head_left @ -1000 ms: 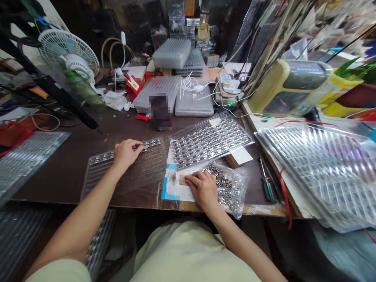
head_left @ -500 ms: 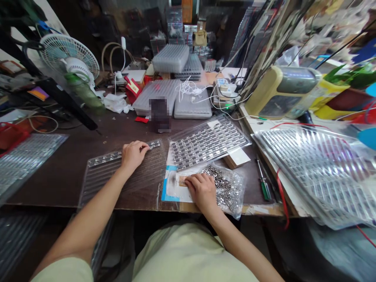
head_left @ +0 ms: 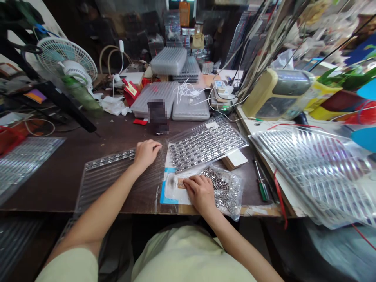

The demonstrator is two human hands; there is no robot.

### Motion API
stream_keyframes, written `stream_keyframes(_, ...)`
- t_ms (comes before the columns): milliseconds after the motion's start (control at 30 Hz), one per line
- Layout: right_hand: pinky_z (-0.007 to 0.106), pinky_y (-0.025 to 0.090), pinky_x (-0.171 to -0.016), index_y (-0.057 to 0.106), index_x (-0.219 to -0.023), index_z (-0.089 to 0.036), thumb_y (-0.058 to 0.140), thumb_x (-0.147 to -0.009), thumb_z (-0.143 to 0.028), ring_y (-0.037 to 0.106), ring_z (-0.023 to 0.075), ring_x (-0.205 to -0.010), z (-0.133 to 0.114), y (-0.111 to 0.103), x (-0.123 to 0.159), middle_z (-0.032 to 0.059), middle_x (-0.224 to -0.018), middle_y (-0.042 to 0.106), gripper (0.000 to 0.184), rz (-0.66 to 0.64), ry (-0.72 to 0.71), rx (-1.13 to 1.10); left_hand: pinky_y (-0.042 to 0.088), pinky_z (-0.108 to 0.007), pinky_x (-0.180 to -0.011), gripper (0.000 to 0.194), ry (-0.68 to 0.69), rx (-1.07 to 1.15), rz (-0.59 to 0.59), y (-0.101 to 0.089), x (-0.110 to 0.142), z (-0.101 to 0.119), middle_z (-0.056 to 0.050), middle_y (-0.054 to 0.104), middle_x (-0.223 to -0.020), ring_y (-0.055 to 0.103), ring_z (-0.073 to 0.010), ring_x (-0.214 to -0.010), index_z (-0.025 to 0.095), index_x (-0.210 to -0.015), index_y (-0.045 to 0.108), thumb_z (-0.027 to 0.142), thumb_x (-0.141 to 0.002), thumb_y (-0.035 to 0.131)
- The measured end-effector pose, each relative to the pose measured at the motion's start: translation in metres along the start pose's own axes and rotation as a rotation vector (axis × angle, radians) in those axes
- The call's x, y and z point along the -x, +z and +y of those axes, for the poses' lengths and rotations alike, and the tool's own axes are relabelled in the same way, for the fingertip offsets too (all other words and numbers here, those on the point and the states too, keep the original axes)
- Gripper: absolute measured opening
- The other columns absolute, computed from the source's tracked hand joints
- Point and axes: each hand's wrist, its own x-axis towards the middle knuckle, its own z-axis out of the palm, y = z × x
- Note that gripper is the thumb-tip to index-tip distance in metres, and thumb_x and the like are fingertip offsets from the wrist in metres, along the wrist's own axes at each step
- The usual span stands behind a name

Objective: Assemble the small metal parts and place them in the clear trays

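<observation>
My left hand [head_left: 147, 153] rests at the top right corner of a clear ribbed plastic tray [head_left: 117, 184], just past the end of a row of small metal parts [head_left: 110, 159]. My right hand [head_left: 201, 192] lies over a small tan pad [head_left: 181, 183] on white paper with blue tape [head_left: 169, 192]. Beside that hand is a clear bag of loose silver metal parts [head_left: 227, 192]. A clear tray filled with rows of metal parts [head_left: 207, 144] sits just above both hands. The right hand hides most of the pad.
Stacked plastic trays [head_left: 169, 60] stand at the back, beside a fan [head_left: 67, 60]. Screwdrivers [head_left: 263, 186] lie to the right. A large clear tray of parts [head_left: 311, 172] overhangs the right side, and another clear tray [head_left: 29, 164] lies at left. The table's front edge runs below my hands.
My left hand has slid right along the tray's top edge, past the end of the metal row. My right hand has stayed on the pad, and the view has tilted slightly.
</observation>
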Motion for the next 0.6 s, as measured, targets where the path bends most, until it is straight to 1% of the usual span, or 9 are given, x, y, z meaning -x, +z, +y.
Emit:
stream_keyframes(67, 0.032, 0.033, -0.073, 0.070, -0.092, -0.030, 0.058, -0.089, -0.028, 0.053, 0.0150, -0.081, -0.002, 0.000, -0.001, 0.0005, -0.088, 0.066, 0.013, -0.016, 0.006, 0.004, 0.037, -0.036, -0.082, 0.019, 0.028, 0.034, -0.028, 0.011, -0.018, 0.020, -0.005, 0.071, -0.093, 0.061, -0.0238, -0.090, 0.024, -0.087, 0.071, 0.032, -0.086, 0.054)
stream_keyframes(133, 0.032, 0.033, -0.073, 0.070, -0.094, -0.031, 0.058, -0.089, -0.029, 0.052, 0.0154, -0.081, -0.003, -0.002, -0.001, 0.0003, -0.088, 0.066, 0.013, -0.032, 0.011, 0.017, 0.038, -0.037, -0.082, 0.017, 0.032, 0.044, -0.046, 0.019, -0.030, 0.033, -0.005, 0.072, -0.091, 0.063, -0.0248, -0.089, 0.024, -0.084, 0.071, 0.034, -0.084, 0.057)
stream_keyframes(200, 0.032, 0.034, -0.074, 0.068, -0.100, -0.030, 0.057, -0.089, -0.029, 0.052, 0.0167, -0.084, -0.002, -0.007, -0.001, 0.0014, -0.092, 0.066, 0.015, -0.034, 0.021, 0.045, 0.039, -0.038, -0.082, 0.017, 0.030, 0.047, -0.058, 0.024, -0.036, 0.038, -0.006, 0.073, -0.089, 0.064, -0.0257, -0.087, 0.023, -0.081, 0.071, 0.034, -0.082, 0.058)
stream_keyframes(300, 0.035, 0.035, -0.077, 0.065, -0.110, -0.026, 0.058, -0.089, -0.029, 0.052, 0.0204, -0.093, 0.008, -0.021, 0.004, 0.0048, -0.104, 0.065, 0.023, -0.005, 0.064, 0.141, 0.041, -0.037, -0.081, 0.017, -0.007, 0.091, -0.034, 0.023, -0.036, 0.034, -0.007, 0.073, -0.085, 0.065, -0.0251, -0.084, 0.022, -0.079, 0.069, 0.032, -0.082, 0.056)
stream_keyframes(367, 0.037, 0.036, -0.079, 0.063, -0.113, -0.024, 0.060, -0.087, -0.031, 0.050, 0.0239, -0.098, 0.017, -0.030, 0.009, 0.0070, -0.111, 0.063, 0.028, 0.001, 0.090, 0.223, 0.044, -0.035, -0.079, 0.017, -0.065, 0.219, 0.007, 0.018, -0.029, 0.029, -0.007, 0.072, -0.085, 0.065, -0.0235, -0.083, 0.020, -0.081, 0.067, 0.032, -0.082, 0.055)
stream_keyframes(433, 0.038, 0.037, -0.077, 0.062, -0.113, -0.022, 0.062, -0.086, -0.035, 0.050, 0.0255, -0.097, 0.026, -0.036, 0.013, 0.0086, -0.112, 0.063, 0.030, -0.016, 0.092, 0.272, 0.048, -0.032, -0.074, 0.020, -0.168, 0.476, 0.015, 0.012, -0.015, 0.026, -0.007, 0.070, -0.081, 0.066, -0.0210, -0.078, 0.018, -0.084, 0.064, 0.036, -0.081, 0.055)
stream_keyframes(467, 0.037, 0.037, -0.075, 0.063, -0.112, -0.022, 0.061, -0.086, -0.036, 0.050, 0.0252, -0.094, 0.029, -0.037, 0.015, 0.0089, -0.110, 0.063, 0.029, -0.029, 0.090, 0.277, 0.050, -0.031, -0.069, 0.024, -0.230, 0.637, -0.010, 0.008, -0.006, 0.025, -0.006, 0.069, -0.080, 0.066, -0.0195, -0.075, 0.016, -0.088, 0.062, 0.039, -0.080, 0.056)
stream_keyframes(533, 0.035, 0.038, -0.069, 0.064, -0.106, -0.022, 0.058, -0.088, -0.035, 0.051, 0.0230, -0.087, 0.033, -0.037, 0.016, 0.0082, -0.100, 0.064, 0.023, -0.051, 0.090, 0.249, 0.051, -0.028, -0.061, 0.035, -0.344, 0.943, -0.110, 0.001, 0.018, 0.025, -0.005, 0.068, -0.081, 0.065, -0.0162, -0.068, 0.015, -0.099, 0.060, 0.044, -0.078, 0.059)
stream_keyframes(600, 0.033, 0.038, -0.067, 0.067, -0.098, -0.022, 0.055, -0.090, -0.031, 0.051, 0.0208, -0.082, 0.034, -0.033, 0.016, 0.0070, -0.091, 0.064, 0.017, -0.051, 0.100, 0.199, 0.052, -0.025, -0.059, 0.042, -0.405, 1.136, -0.216, -0.007, 0.044, 0.029, -0.005, 0.067, -0.087, 0.064, -0.0136, -0.068, 0.017, -0.109, 0.059, 0.045, -0.077, 0.061)
